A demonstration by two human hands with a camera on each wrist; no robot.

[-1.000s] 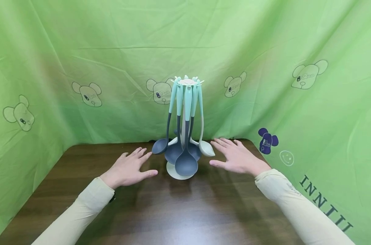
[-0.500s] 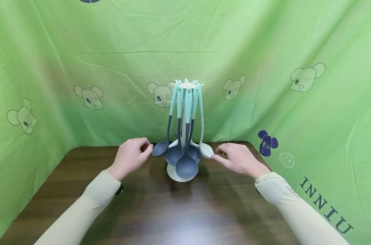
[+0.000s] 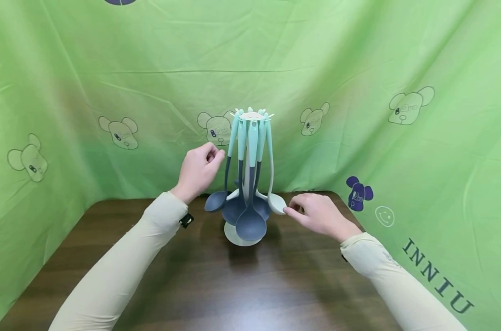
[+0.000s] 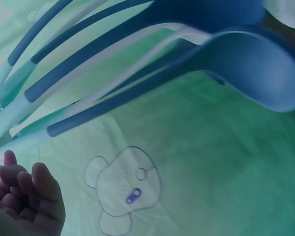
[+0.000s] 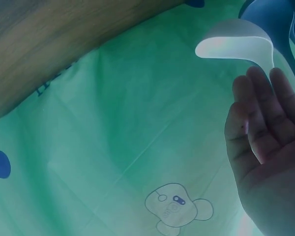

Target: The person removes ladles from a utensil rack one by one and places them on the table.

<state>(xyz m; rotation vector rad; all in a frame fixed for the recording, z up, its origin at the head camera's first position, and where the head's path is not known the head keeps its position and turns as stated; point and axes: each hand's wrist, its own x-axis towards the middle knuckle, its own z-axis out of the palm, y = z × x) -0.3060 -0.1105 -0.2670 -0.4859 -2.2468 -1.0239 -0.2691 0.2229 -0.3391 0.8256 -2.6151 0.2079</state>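
Note:
In the middle of the head view, several utensils with mint handles hang from a round white rack [image 3: 252, 116] on a pale base [image 3: 234, 238]. A large dark grey ladle [image 3: 251, 224] faces front. My left hand [image 3: 198, 171] has its fingers bent beside the handle of the left small dark ladle [image 3: 215, 201]; whether they touch it, I cannot tell. In the left wrist view the fingertips [image 4: 46, 179] lie just below that handle's end. My right hand [image 3: 318, 215], fingers loosely bent, is at the edge of a white ladle [image 5: 238, 45]; contact is unclear.
The rack stands near the back edge of a brown wooden table [image 3: 242, 294]. A green curtain [image 3: 159, 59] with printed bear heads hangs behind and at both sides. Further utensils hang behind the front ones, partly hidden.
Both hands, first spread flat beside the rack, have bent their fingers. My left hand has risen and moved right to the ladle's handle. My right hand stays by the white ladle.

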